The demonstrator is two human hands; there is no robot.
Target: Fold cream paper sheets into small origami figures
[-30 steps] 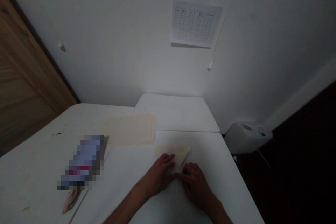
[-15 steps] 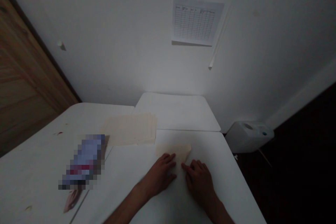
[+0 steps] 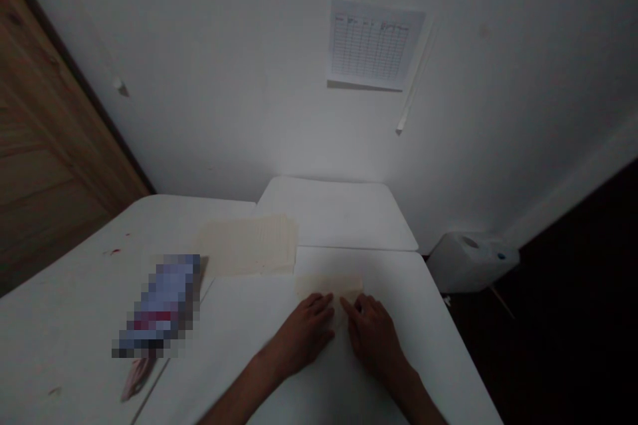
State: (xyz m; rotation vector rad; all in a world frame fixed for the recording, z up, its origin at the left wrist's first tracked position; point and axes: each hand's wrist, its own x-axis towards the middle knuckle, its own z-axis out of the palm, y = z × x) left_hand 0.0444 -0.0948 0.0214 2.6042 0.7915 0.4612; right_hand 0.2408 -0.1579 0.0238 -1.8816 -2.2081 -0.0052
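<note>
The sheet (image 3: pixel 323 284), pale and thin, is probably handling as something light, soft and easily creased, likely sliding on the smooth table (image 3: pixel 224 378) unless a finger is weighing it down; its edges and corners are looking like the best places to take hold, with flat fingertips rather than a hard pinch. It is lying flat, its near part hidden under the fingers. From the left hand (image 3: pixel 310 329) it is sitting at one o'clock, that hand spreading flat, its fingertips resting on it. From the right hand (image 3: pixel 373 332) it is lying towards eleven o'clock, the index finger reaching out onto it and the others curling in; whether they are pinching anything, I cannot tell. A stack (image 3: pixel 249 246) of similar sheets is lying at ten o'clock from it, just beside.
</note>
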